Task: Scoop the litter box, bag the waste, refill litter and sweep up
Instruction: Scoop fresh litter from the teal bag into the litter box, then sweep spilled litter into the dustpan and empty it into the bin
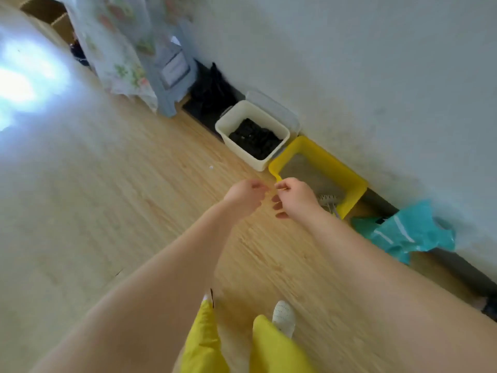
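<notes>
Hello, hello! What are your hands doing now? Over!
Left hand and right hand loosely curled, fingertips nearly meeting, apparently empty. Yellow litter box ahead by wall, cream bin beside it. Nothing in the way.

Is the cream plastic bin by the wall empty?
No, the cream plastic bin by the white wall holds a dark, lumpy mass at its bottom.

A single head-worn wide-angle view looks steeply down and forward, tilted, over outstretched arms; the floor (pixel 134 184) lies well below; the wall (pixel 376 76) lies ahead.
</notes>
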